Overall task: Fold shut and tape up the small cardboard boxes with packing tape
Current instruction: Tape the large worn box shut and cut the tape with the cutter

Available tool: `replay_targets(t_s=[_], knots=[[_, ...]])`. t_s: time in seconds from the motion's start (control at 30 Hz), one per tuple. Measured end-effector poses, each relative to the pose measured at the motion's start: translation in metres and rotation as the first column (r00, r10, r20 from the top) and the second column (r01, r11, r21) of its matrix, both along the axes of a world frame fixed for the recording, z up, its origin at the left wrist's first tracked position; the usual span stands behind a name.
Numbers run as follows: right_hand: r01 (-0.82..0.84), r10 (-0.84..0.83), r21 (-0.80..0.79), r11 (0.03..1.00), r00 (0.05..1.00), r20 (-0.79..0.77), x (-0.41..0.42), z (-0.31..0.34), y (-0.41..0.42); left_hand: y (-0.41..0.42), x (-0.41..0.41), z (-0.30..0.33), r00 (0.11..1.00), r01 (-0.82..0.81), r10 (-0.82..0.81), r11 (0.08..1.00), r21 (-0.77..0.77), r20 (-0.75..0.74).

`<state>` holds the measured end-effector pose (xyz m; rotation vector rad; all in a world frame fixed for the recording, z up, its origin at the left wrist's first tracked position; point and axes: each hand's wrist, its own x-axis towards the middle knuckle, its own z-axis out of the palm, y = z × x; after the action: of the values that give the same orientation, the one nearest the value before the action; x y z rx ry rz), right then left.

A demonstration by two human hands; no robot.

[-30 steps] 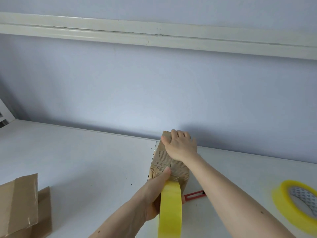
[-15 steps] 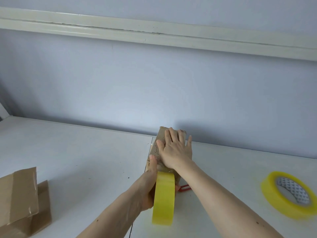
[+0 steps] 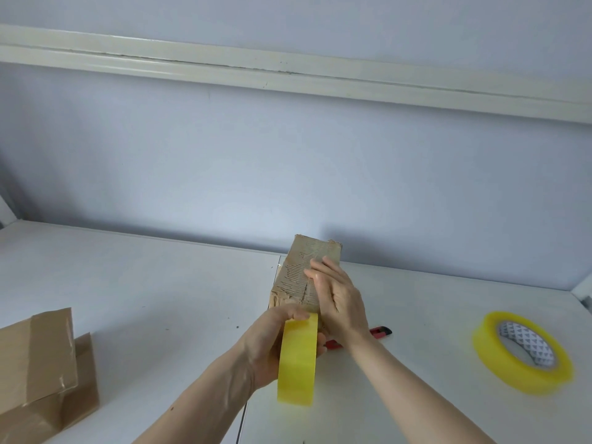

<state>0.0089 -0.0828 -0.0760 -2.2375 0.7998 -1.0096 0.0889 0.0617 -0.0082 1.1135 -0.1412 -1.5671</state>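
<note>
My left hand (image 3: 272,344) grips yellow tape roll (image 3: 297,360), on edge, at the box's near end. Right hand (image 3: 339,299), fingers straight, presses the cardboard box (image 3: 301,274) top; its long axis runs near-far, mid-worktop (image 3: 144,283). Second tape roll (image 3: 522,355) lies right; two boxes (image 3: 41,376) left. Print unreadable.

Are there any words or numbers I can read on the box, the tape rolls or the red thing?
No text can be read anywhere.
Cardboard box: only torn corrugated ridges, no print.
Tape roll held in the left hand: plain yellow.
Second tape roll on the table: the core shows a triangle pattern, no letters.
Red utility knife: no readable label.
Taped boxes at left: no print visible.
</note>
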Motion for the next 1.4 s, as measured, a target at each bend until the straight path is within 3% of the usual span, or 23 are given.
replay_targets(t_s=[0.17, 0.3, 0.43, 0.73, 1.0, 1.07, 1.13, 1.23, 1.3, 1.4], knots=[[0.157, -0.161, -0.107, 0.982, 0.986, -0.032, 0.009, 0.016, 0.003, 0.01, 0.002, 0.001, 0.99, 0.045, -0.04, 0.998, -0.036, 0.137], [0.142, -0.129, 0.129, 0.981, 0.986, -0.103, 0.018, 0.048, -0.011, 0.014, -0.001, 0.008, 0.987, 0.073, -0.057, 0.993, -0.098, 0.153], [0.165, -0.111, 0.307, 0.937, 0.976, -0.188, 0.029, 0.073, -0.036, 0.007, -0.005, 0.003, 0.994, 0.044, -0.05, 0.996, 0.071, 0.092], [0.186, -0.093, 0.39, 0.902, 0.965, -0.244, 0.039, 0.106, -0.06, -0.012, 0.001, 0.022, 0.92, -0.081, 0.095, 0.995, -0.052, 0.38], [0.191, -0.013, 0.475, 0.859, 0.935, -0.354, 0.043, 0.126, -0.063, 0.008, -0.005, 0.052, 0.931, -0.059, 0.098, 0.991, -0.118, 0.351], [0.218, -0.035, 0.401, 0.89, 0.909, -0.416, 0.047, 0.125, -0.064, 0.005, -0.005, 0.053, 0.931, -0.073, 0.113, 0.989, -0.127, 0.346], [0.255, -0.171, 0.12, 0.96, 0.865, -0.471, 0.047, 0.127, -0.062, 0.0, -0.007, 0.054, 0.935, -0.073, 0.117, 0.988, -0.139, 0.335], [0.188, -0.277, -0.248, 0.95, 0.875, -0.397, 0.043, 0.131, -0.054, -0.007, -0.01, 0.056, 0.942, -0.06, 0.107, 0.987, -0.152, 0.32], [0.12, -0.252, -0.309, 0.943, 0.866, -0.431, 0.038, 0.131, -0.053, -0.011, -0.012, 0.056, 0.943, -0.058, 0.106, 0.986, -0.158, 0.315], [0.09, -0.204, -0.234, 0.968, 0.824, -0.528, 0.033, 0.136, -0.052, -0.014, -0.013, 0.055, 0.94, -0.063, 0.115, 0.984, -0.166, 0.32]])
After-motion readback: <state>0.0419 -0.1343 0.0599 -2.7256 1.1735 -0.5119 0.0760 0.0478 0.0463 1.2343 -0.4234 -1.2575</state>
